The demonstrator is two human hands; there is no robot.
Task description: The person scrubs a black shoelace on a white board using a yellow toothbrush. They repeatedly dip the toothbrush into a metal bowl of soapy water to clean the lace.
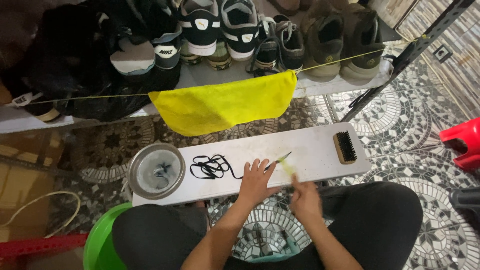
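Observation:
My left hand [256, 181] lies flat on a white board [315, 150] across my knees, with its fingers spread. It touches the end of a tangled black shoelace [212, 167]. My right hand [305, 200] is closed around a thin yellow-green tool [286, 163], perhaps a small brush. The tool is blurred and its tip lies on the board just beyond my left fingertips.
A metal bowl [156, 171] with water stands at the board's left end and a wooden scrub brush [345, 147] at its right. A yellow cloth [225, 105] hangs on a string before a shelf of shoes [240, 30]. Green basin [97, 240] lower left, red stool [462, 142] right.

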